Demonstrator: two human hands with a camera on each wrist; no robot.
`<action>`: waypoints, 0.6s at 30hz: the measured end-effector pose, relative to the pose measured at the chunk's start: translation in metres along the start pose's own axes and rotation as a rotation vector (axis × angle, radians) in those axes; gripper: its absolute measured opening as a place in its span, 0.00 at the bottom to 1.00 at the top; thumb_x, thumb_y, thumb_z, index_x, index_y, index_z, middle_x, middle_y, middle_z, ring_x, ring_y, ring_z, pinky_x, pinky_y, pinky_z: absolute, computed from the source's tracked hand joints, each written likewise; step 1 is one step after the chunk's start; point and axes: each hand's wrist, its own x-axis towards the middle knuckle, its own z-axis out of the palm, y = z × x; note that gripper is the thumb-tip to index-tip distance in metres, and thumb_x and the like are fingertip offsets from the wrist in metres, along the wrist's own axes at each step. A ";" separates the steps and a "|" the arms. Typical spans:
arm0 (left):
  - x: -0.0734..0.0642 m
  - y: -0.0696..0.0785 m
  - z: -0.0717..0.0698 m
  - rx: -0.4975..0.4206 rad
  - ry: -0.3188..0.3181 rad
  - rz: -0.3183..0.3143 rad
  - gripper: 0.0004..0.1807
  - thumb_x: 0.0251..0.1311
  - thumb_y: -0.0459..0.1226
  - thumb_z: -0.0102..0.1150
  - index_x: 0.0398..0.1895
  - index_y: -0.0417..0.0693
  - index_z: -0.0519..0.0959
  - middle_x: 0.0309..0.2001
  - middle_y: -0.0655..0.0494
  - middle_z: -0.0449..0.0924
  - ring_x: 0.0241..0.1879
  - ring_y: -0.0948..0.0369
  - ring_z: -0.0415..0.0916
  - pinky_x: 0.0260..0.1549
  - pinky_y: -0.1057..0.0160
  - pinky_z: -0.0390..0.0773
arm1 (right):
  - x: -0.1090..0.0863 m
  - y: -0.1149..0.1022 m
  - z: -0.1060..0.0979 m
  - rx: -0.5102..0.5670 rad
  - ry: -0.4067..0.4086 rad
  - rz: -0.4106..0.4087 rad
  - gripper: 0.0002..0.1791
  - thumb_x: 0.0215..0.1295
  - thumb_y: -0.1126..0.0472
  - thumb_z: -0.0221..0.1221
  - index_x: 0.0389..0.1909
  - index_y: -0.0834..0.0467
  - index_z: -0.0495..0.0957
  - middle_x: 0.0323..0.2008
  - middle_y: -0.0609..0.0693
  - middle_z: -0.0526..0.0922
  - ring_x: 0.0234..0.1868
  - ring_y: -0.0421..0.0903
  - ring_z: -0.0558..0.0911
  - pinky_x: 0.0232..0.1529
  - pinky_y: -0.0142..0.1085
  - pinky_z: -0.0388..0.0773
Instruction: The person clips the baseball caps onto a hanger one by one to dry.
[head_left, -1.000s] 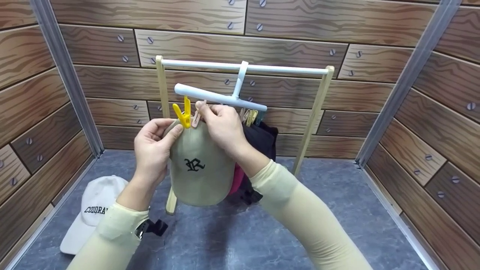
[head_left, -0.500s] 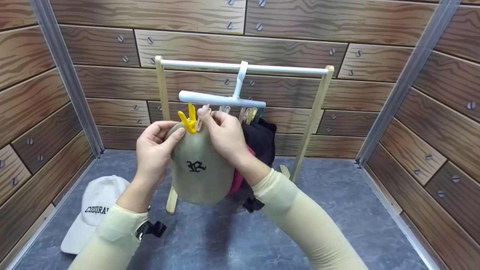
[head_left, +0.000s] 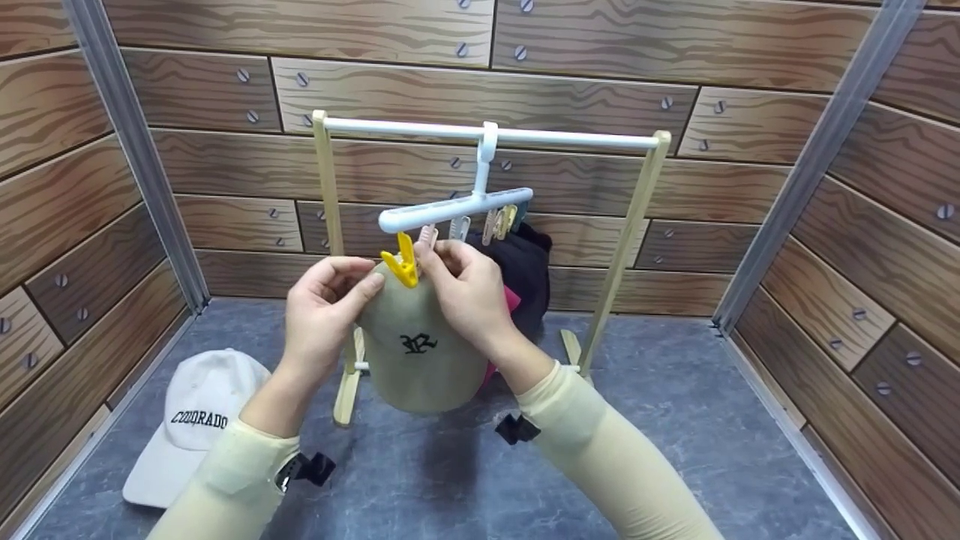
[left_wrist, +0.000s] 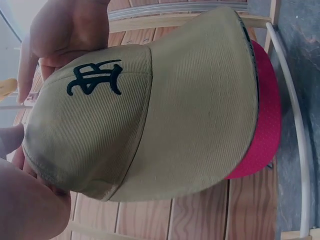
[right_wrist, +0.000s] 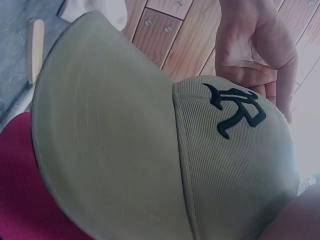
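A khaki cap (head_left: 424, 375) with a dark embroidered R hangs brim down from clips on a white hanger (head_left: 431, 215). A yellow clothespin (head_left: 403, 270) and a pink clothespin (head_left: 427, 237) stand at the top of its crown. My left hand (head_left: 326, 307) pinches the crown's left edge, thumb in front and fingers behind. Right beside the pink clothespin, my right hand (head_left: 472, 292) pinches the crown's top right, its thumb covering the pin's lower part. Behind the khaki cap show a pink brim (left_wrist: 267, 115) and a dark cap (head_left: 525, 277).
The hanger hooks over the white bar (head_left: 570, 138) of a wooden rack (head_left: 630, 225). More clothespins (head_left: 499, 223) line its right side. A white cap (head_left: 214, 390) lettered in black lies on the grey floor (head_left: 660, 450) at the left.
The khaki cap and both hands have shifted right and slightly down. The hanger has swung, its left end now lower. My right fingers have moved from the pink clothespin's upper end to its lower part.
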 end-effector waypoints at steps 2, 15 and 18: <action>-0.003 -0.001 0.001 0.018 -0.018 0.011 0.12 0.67 0.23 0.74 0.52 0.28 0.85 0.43 0.51 0.90 0.38 0.61 0.82 0.38 0.68 0.81 | -0.004 0.004 -0.001 -0.003 0.001 -0.023 0.17 0.81 0.51 0.66 0.50 0.62 0.90 0.39 0.50 0.93 0.39 0.41 0.86 0.42 0.33 0.83; -0.024 -0.014 0.001 0.149 -0.071 0.010 0.17 0.67 0.26 0.76 0.57 0.34 0.85 0.51 0.45 0.88 0.51 0.56 0.85 0.54 0.63 0.83 | -0.027 0.031 -0.014 -0.069 0.112 -0.200 0.17 0.79 0.53 0.68 0.60 0.58 0.88 0.54 0.45 0.92 0.57 0.42 0.88 0.62 0.40 0.82; -0.027 -0.018 -0.001 0.152 -0.068 -0.001 0.18 0.67 0.27 0.77 0.58 0.34 0.85 0.53 0.45 0.88 0.54 0.55 0.85 0.56 0.63 0.83 | -0.031 0.038 -0.016 -0.077 0.134 -0.252 0.18 0.77 0.54 0.70 0.61 0.58 0.87 0.57 0.45 0.91 0.61 0.45 0.86 0.67 0.42 0.79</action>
